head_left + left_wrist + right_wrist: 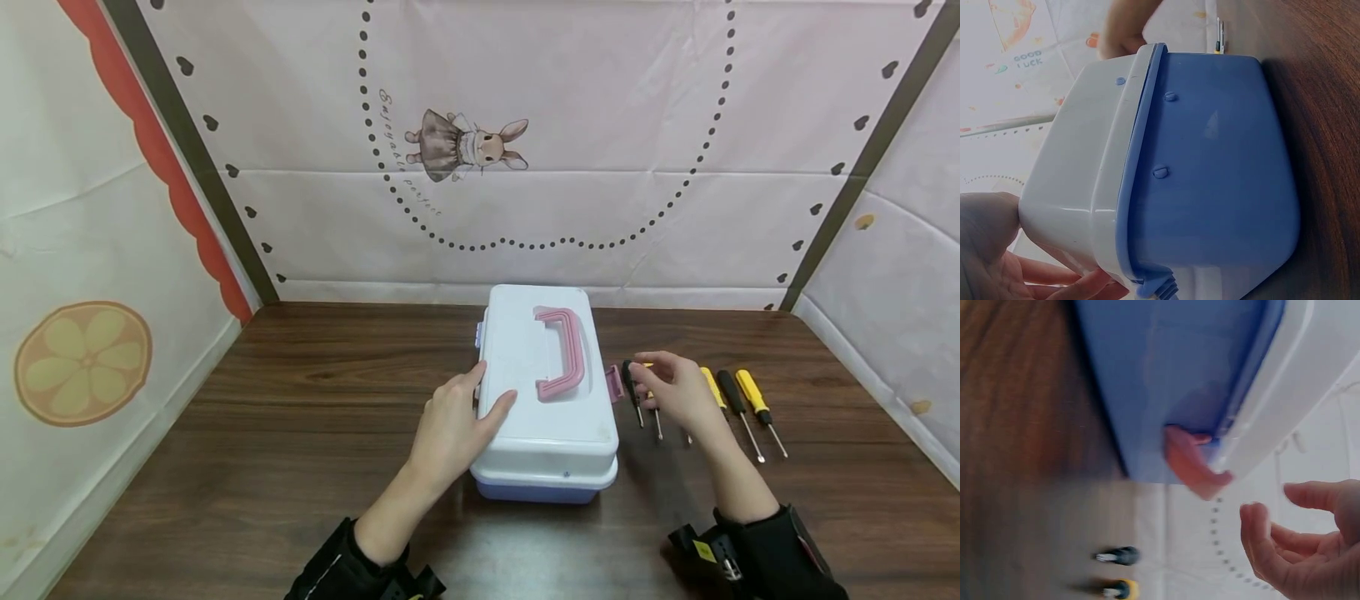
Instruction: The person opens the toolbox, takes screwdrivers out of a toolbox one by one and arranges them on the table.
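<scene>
A toolbox with a white lid [525, 425] and blue base [1210, 162] stands on the table. My left hand [450, 429] grips its left side, thumb on the lid top and fingers along the side wall. A pink latch [1191, 462] sticks out from the box's right side, swung away from the lid. Close to that latch is my right hand [678, 392], fingers loosely bent and holding nothing. Beneath it, in the head view, lie a black-handled screwdriver [632, 385] and others with yellow handles, partly covered by the hand.
Several screwdrivers lie in a row right of the box, including a black one [729, 387] and a yellow one [750, 390] at the row's end. A pink handle [572, 354] tops the lid. White printed cloth walls [600, 125] enclose the brown table [337, 375].
</scene>
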Demonstrator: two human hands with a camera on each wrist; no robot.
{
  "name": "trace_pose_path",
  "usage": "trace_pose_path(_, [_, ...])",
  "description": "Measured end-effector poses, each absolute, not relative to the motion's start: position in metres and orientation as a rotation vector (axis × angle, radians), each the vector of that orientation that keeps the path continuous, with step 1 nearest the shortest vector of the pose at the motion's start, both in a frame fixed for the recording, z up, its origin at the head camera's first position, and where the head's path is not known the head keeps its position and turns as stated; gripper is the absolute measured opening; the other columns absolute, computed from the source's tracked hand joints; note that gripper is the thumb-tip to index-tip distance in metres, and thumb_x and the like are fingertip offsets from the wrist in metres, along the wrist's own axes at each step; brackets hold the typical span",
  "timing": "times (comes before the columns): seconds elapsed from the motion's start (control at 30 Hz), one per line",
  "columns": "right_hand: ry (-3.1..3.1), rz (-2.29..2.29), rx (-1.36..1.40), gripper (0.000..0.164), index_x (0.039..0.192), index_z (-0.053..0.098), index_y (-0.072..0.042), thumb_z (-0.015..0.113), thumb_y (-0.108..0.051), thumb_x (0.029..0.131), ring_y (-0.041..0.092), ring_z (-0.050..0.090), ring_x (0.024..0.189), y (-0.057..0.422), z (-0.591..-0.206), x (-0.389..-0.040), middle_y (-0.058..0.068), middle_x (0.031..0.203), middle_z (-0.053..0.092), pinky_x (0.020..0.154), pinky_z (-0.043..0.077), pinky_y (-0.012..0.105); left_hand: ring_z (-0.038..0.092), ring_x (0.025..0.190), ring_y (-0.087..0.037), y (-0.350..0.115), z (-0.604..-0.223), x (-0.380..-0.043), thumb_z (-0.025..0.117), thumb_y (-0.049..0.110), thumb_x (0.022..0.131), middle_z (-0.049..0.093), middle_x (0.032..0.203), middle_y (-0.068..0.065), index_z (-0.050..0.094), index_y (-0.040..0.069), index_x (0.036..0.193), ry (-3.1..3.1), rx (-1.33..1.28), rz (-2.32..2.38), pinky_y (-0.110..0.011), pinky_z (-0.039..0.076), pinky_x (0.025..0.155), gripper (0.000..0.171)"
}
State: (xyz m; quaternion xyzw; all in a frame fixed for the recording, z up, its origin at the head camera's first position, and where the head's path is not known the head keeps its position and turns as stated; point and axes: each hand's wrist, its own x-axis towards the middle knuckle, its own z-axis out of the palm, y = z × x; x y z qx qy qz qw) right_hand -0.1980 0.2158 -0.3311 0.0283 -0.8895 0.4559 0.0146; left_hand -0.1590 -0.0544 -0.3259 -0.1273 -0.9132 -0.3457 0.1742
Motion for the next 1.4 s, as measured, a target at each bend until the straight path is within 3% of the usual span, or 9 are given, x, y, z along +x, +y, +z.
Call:
trace_pose_path(0.13, [-2.804, 1.701, 0.056, 0.064, 0.133, 0.025, 0.011, 0.044, -0.035, 0.092, 0.039, 0.049, 0.106, 0.215, -0.341, -0.209, 0.033, 0.125, 0.039, 0.077, 0.047, 0.037, 0.059, 0.092, -0.029, -0.054, -0.326, -0.159, 0.06, 0.037, 0.082, 0.06, 0.103, -0.022, 0.053, -0.008, 0.117, -2.587, -0.366, -0.988, -0.038, 0.049, 0.073, 0.057])
trace_pose_path(0.27, [-2.783, 2.082, 0.017, 0.072, 0.138, 0.012, 0.007, 0.039, -0.041, 0.092, 0.038, 0.037, 0.118, 0.215, -0.351, -0.215, 0.031, 0.133, 0.029, 0.091, 0.037, 0.043, 0.058, 0.093, -0.029, -0.055, -0.326, -0.159, 0.06, 0.036, 0.082, 0.059, 0.104, -0.022, 0.053, -0.008, 0.117, -2.588, -0.374, -0.99, -0.038, 0.049, 0.073, 0.057])
trace_pose_path(0.43, [-2.628, 2.42, 0.015, 0.058, 0.132, 0.023, 0.006, 0.035, -0.038, 0.095, 0.025, 0.049, 0.102, 0.213, -0.361, -0.22, 0.019, 0.114, 0.045, 0.092, 0.036, 0.045, 0.058, 0.093, -0.029, -0.055, -0.326, -0.159, 0.06, 0.037, 0.083, 0.059, 0.104, -0.022, 0.053, -0.008, 0.117, -2.593, -0.374, -0.979, -0.038, 0.049, 0.073, 0.057])
trace_pose_path(0.53, [-2.591, 2.48, 0.033, 0.055, 0.134, 0.02, 0.005, 0.033, -0.033, 0.096, 0.018, 0.051, 0.093, 0.212, -0.364, -0.22, 0.011, 0.104, 0.046, 0.091, 0.038, 0.044, 0.058, 0.093, -0.029, -0.054, -0.326, -0.159, 0.059, 0.037, 0.083, 0.059, 0.104, -0.022, 0.052, -0.008, 0.117, -2.598, -0.375, -0.975, -0.038, 0.049, 0.073, 0.057])
trace_pose_path(0.67, [-2.575, 2.51, 0.001, 0.058, 0.141, 0.01, -0.004, 0.034, -0.031, 0.096, 0.02, 0.05, 0.094, 0.212, -0.365, -0.22, 0.013, 0.109, 0.045, 0.091, 0.038, 0.044, 0.058, 0.094, -0.029, -0.054, -0.326, -0.158, 0.058, 0.037, 0.083, 0.059, 0.105, -0.022, 0.052, -0.008, 0.118, -2.605, -0.374, -0.966, -0.038, 0.049, 0.075, 0.057])
trace_pose_path(0.8, [-2.553, 2.537, -0.023, 0.052, 0.142, 0.016, -0.009, 0.034, -0.028, 0.096, 0.023, 0.049, 0.094, 0.21, -0.363, -0.22, 0.015, 0.117, 0.041, 0.088, 0.041, 0.041, 0.058, 0.094, -0.029, -0.055, -0.326, -0.158, 0.058, 0.037, 0.084, 0.059, 0.104, -0.022, 0.052, -0.008, 0.118, -2.603, -0.375, -0.957, -0.039, 0.049, 0.074, 0.057])
trace_pose_path(1.13, [-2.537, 2.587, -0.001, 0.048, 0.14, 0.022, -0.007, 0.034, -0.025, 0.097, 0.022, 0.05, 0.091, 0.213, -0.358, -0.222, 0.01, 0.109, 0.048, 0.082, 0.044, 0.038, 0.058, 0.093, -0.029, -0.054, -0.326, -0.159, 0.058, 0.037, 0.084, 0.059, 0.103, -0.022, 0.052, -0.008, 0.118, -2.594, -0.386, -0.95, -0.039, 0.049, 0.074, 0.057])
trace_pose_path(1.4, [-2.665, 2.394, -0.006, 0.056, 0.135, 0.027, 0.001, 0.044, -0.032, 0.093, 0.017, 0.051, 0.082, 0.212, -0.352, -0.222, 0.007, 0.096, 0.052, 0.085, 0.043, 0.039, 0.058, 0.093, -0.028, -0.054, -0.325, -0.158, 0.059, 0.037, 0.083, 0.059, 0.104, -0.022, 0.052, -0.007, 0.118, -2.608, -0.37, -0.958, -0.038, 0.049, 0.074, 0.056])
